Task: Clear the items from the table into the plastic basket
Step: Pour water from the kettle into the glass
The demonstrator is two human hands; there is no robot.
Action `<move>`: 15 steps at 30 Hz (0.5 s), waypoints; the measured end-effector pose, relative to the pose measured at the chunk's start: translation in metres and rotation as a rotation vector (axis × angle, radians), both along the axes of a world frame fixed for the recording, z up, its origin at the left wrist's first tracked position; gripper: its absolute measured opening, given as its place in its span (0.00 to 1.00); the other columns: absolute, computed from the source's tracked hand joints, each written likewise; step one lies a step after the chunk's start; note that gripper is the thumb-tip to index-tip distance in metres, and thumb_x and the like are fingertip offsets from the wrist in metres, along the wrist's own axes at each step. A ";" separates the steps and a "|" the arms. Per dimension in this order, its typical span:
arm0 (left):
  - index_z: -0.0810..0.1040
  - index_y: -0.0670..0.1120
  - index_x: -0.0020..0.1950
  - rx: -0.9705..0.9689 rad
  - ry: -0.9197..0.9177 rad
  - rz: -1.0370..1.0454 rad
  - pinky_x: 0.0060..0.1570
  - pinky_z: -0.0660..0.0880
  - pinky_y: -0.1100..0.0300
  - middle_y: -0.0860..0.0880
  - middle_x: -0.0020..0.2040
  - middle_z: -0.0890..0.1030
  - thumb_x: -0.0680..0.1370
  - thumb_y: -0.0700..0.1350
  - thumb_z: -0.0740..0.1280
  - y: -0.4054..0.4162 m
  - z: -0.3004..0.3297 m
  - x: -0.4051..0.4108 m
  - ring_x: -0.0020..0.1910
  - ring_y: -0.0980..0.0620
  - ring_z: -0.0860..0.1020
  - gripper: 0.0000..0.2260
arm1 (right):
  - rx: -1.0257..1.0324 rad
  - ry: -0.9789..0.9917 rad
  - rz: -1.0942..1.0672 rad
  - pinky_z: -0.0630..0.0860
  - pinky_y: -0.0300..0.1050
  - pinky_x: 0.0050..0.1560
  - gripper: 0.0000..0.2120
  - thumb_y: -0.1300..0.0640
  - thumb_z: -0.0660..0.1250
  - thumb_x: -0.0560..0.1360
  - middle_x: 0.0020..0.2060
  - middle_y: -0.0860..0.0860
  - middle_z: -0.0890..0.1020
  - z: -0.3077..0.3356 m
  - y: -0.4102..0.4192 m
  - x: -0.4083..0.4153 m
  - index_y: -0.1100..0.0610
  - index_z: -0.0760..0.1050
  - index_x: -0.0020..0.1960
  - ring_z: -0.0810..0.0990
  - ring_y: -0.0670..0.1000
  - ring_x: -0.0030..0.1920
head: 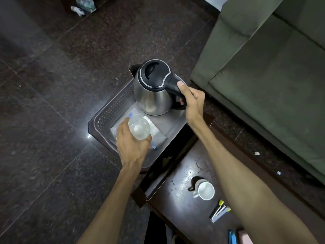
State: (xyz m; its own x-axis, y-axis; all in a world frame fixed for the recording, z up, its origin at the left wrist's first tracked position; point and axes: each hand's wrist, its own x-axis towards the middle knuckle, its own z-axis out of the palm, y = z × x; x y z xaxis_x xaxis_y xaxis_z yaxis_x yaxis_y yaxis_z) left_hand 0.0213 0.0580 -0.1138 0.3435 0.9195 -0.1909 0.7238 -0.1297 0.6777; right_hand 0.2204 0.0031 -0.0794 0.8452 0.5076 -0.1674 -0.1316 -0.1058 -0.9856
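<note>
A grey plastic basket (112, 104) with perforated walls stands on a small dark stand. My right hand (192, 101) grips the black handle of a steel electric kettle (153, 95), which sits over the basket's far end. My left hand (131, 145) is wrapped around a clear plastic bottle (139, 128), upright inside the basket's near end. Under the bottle lie clear plastic packets with white and blue parts (158, 136). On the dark table (182, 166) at lower right stand a white mug (205, 191) and some yellow-tipped sachets (219, 211).
A green sofa (263, 67) fills the right side, close to the basket and table. Blue and pink items (237, 236) lie at the table's near edge. Dark polished floor (52, 120) spreads to the left, with crumpled wrappers (82, 6) far back.
</note>
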 end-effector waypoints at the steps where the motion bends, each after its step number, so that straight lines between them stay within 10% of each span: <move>1: 0.69 0.46 0.76 -0.002 -0.023 0.026 0.73 0.70 0.48 0.46 0.71 0.76 0.66 0.47 0.81 -0.003 0.001 -0.002 0.71 0.45 0.73 0.41 | 0.017 -0.001 -0.048 0.61 0.48 0.33 0.31 0.47 0.71 0.76 0.26 0.59 0.64 -0.001 0.003 -0.003 0.66 0.62 0.28 0.62 0.52 0.30; 8: 0.69 0.49 0.76 0.103 -0.156 0.113 0.74 0.70 0.46 0.49 0.70 0.76 0.65 0.51 0.79 -0.010 0.024 -0.003 0.70 0.49 0.73 0.41 | 0.033 0.017 -0.282 0.58 0.58 0.32 0.31 0.44 0.74 0.72 0.28 0.53 0.58 0.006 0.012 -0.008 0.53 0.56 0.27 0.57 0.56 0.33; 15: 0.72 0.46 0.74 0.271 -0.273 0.041 0.67 0.74 0.41 0.47 0.66 0.78 0.64 0.50 0.78 -0.030 0.058 0.014 0.66 0.47 0.74 0.39 | 0.166 0.045 -0.367 0.56 0.45 0.30 0.31 0.44 0.74 0.72 0.24 0.46 0.57 0.043 -0.033 0.011 0.49 0.56 0.23 0.57 0.48 0.27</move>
